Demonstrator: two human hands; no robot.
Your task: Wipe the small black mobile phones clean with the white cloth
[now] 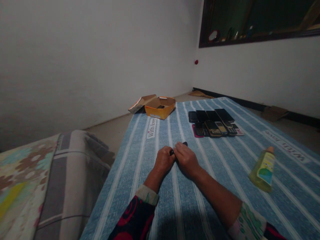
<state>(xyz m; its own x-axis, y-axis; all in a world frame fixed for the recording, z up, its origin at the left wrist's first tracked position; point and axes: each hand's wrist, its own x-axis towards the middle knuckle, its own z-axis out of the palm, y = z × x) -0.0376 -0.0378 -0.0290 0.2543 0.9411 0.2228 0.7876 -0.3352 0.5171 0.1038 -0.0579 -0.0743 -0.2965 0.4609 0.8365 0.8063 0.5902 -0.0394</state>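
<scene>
Striped woven mat, both hands gripping slim dark object (partly hidden)

Single head-worn view, looking forward and down from above the person's forearms across a blue-and-white striped cloth mat. Both hands lie close to the lens at centre frame; a row of dark mobile phones sits farther off at 1 o'clock, an open yellow cardboard box at 12 o'clock. White walls close the far field.
</scene>
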